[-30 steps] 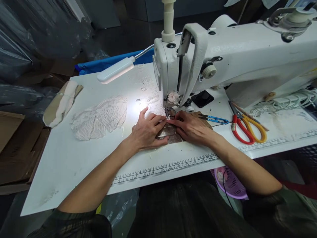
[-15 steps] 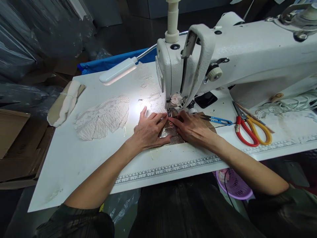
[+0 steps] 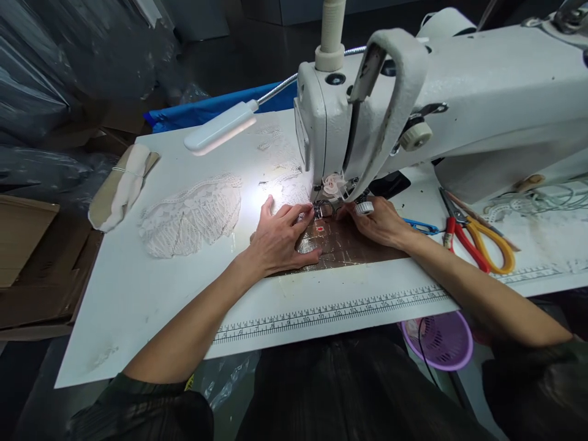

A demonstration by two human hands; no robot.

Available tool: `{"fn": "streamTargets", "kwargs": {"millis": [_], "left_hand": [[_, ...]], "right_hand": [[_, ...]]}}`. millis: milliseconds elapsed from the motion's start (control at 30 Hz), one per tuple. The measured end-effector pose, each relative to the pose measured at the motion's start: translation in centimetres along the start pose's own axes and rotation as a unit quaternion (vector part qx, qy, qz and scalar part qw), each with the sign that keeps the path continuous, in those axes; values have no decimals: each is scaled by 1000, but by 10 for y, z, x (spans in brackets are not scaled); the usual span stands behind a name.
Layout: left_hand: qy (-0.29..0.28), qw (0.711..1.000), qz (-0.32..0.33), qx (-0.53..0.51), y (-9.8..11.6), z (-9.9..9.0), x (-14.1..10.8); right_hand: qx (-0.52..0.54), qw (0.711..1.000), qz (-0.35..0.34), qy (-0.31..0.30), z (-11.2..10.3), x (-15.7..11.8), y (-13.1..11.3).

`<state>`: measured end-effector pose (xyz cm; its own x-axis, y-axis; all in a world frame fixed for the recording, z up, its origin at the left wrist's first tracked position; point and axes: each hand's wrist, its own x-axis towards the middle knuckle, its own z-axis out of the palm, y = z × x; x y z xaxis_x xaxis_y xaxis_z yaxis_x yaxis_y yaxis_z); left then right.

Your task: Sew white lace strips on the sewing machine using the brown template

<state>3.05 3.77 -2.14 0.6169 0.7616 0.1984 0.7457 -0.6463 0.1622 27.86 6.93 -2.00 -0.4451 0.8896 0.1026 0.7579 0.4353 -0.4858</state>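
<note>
My left hand [image 3: 280,239] lies with fingers stretched and thumb spread on the shiny brown cover [image 3: 349,245] of the sewing bed, fingertips beside the presser foot [image 3: 324,209]. Under the lamp, white lace [image 3: 287,187] lies just behind those fingers. To the right of the foot, my right hand [image 3: 379,223] is closed, its fingers curled in under the sewing machine [image 3: 367,122]. A white knob and the foot partly hide its fingertips, and I cannot make out what they hold. A small pink fabric rosette [image 3: 334,183] hangs above the foot.
Gathered lace [image 3: 193,214] lies left on the white table [image 3: 160,306], below a lamp [image 3: 220,127]. A tied fabric roll [image 3: 124,187] is at the left edge. Blue thread snips [image 3: 421,226] and red-and-yellow scissors [image 3: 478,236] lie right. A purple basket [image 3: 438,343] stands below.
My right hand has moved right, away from the front of the presser foot, uncovering the brown cover and a small red mark. My left hand stays nearly in place. The view has shifted slightly.
</note>
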Motion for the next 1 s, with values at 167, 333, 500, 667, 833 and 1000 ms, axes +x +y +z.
{"fn": "streamTargets", "kwargs": {"millis": [167, 333, 500, 667, 833, 1000], "left_hand": [[-7, 1000, -14, -9, 1, 0, 0], [-6, 1000, -16, -11, 1, 4, -2], [48, 998, -41, -8, 3, 7, -4], [38, 997, -71, -6, 7, 8, -5], [-30, 999, -38, 10, 1, 0, 2], [-29, 998, -31, 51, -14, -14, 4]], "right_hand": [[10, 1000, 1, 4, 5, -4, -5], [-37, 998, -34, 42, 17, -17, -6], [-85, 993, -58, 63, 25, -21, -4], [-126, 987, -65, 74, 25, -22, -8], [-142, 982, -88, 85, 27, -24, -3], [-134, 982, -111, 79, 33, -22, 13]]}}
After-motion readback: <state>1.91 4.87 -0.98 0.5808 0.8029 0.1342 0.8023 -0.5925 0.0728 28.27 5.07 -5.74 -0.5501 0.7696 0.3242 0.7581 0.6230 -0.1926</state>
